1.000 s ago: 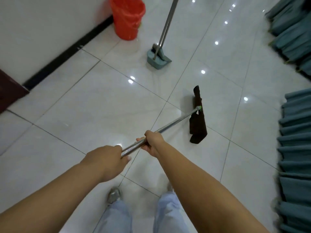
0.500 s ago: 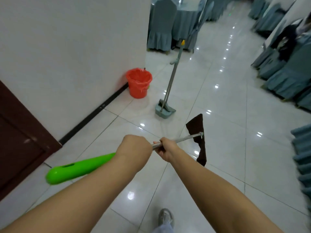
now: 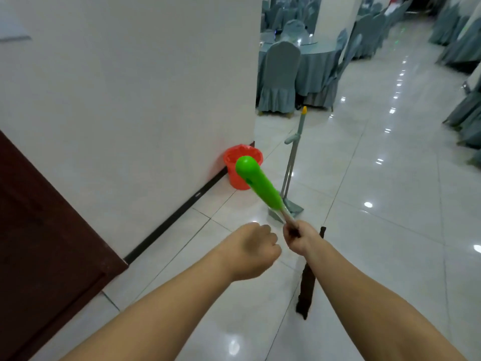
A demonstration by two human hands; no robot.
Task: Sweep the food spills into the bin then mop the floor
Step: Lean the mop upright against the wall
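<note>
Your right hand (image 3: 299,237) grips the mop (image 3: 260,186) | left hand (image 3: 253,250) curled, holding nothing | dustpan (image 3: 291,207) and red bin (image 3: 235,175) at 12 o'clock | mop cloth (image 3: 307,287) partly hidden behind your right arm.

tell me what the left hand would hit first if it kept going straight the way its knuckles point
Probably the right hand, which grips the mop handle just ahead of the left hand. Past it hangs the dark mop cloth, but depth is hard to judge.

Probably a banquet hall: covered chairs (image 3: 279,76) ring draped tables (image 3: 316,61)
</note>
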